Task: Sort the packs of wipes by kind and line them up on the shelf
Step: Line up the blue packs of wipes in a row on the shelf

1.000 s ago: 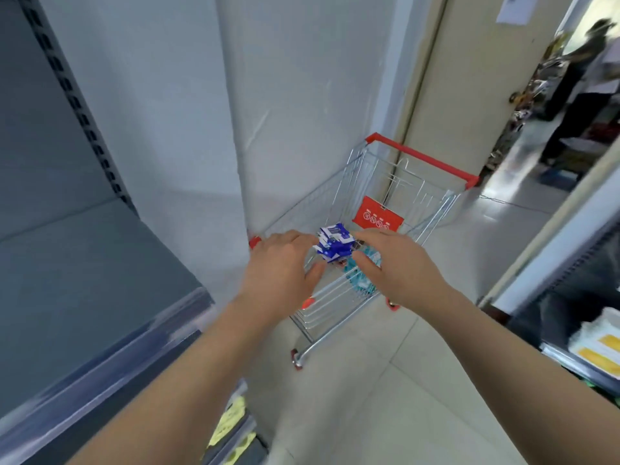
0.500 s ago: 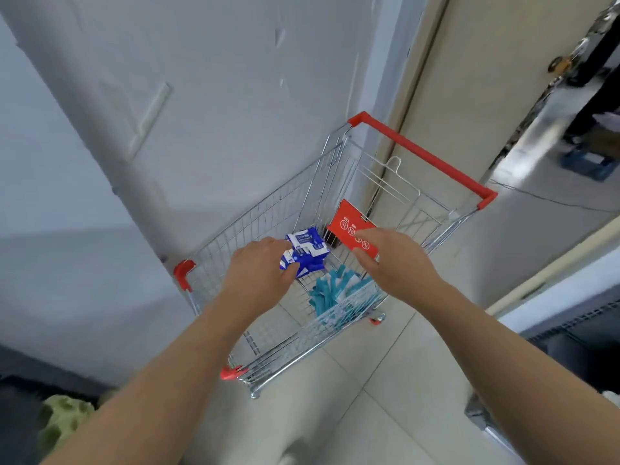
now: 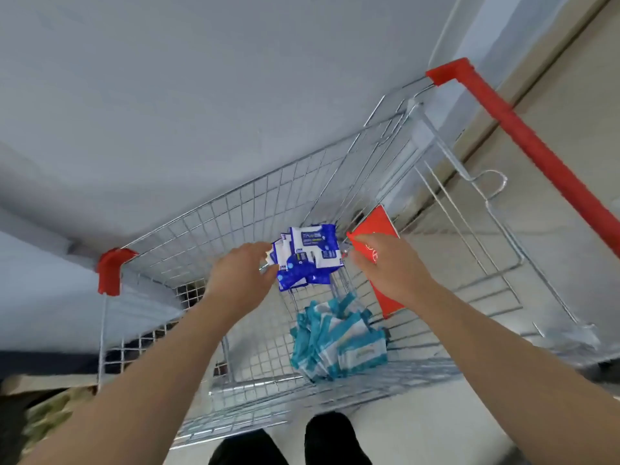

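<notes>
**Hazard.** The blue packs are a loose, fanned bundle of several thin pouches, held above the floor of the cart. Your left hand pinches the bundle's left edge. Your right hand is curled against the right edge, but the view does not show whether it grips or only steadies. If pressure from either side drops, the slick film is likely to let inner packs slide out. They would fall among the teal packs in the near right corner of the basket and mix the kinds. A protruding corner may also snag the wire rim as you lift.

**Appearance.** The blue packs are flat and glossy, dark blue with white panels and small print, overlapping at uneven angles. The teal packs are teal and white and lean together on edge in a tight row.
</notes>
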A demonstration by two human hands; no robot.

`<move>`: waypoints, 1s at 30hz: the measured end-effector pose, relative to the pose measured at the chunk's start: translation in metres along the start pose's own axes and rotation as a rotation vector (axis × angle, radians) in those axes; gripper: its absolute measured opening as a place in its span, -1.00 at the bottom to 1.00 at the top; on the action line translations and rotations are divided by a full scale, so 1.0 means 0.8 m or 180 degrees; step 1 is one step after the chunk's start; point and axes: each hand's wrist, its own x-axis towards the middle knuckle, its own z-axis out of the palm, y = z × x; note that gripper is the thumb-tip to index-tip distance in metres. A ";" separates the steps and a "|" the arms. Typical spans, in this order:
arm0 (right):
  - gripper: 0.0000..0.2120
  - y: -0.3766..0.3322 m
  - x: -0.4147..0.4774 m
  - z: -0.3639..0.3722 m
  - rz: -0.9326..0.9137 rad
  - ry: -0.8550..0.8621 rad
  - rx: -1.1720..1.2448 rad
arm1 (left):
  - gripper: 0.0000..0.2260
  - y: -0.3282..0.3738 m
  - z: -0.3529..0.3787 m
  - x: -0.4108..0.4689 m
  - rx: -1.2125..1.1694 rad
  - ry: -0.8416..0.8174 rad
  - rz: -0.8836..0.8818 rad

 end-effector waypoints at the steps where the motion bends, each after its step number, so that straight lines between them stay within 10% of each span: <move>1: -0.61 0.014 0.023 0.015 -0.0031 -0.0106 0.0027 | -0.65 -0.004 0.017 0.019 -0.0061 -0.0029 -0.0105; 15: -0.56 0.138 0.268 0.256 0.0387 -0.0835 0.0770 | -0.68 -0.071 0.218 0.231 -0.0809 -0.0388 -0.0808; 30: -0.58 0.164 0.262 0.293 0.0498 -0.0908 0.1862 | -0.80 -0.085 0.246 0.273 -0.2398 -0.0149 -0.1572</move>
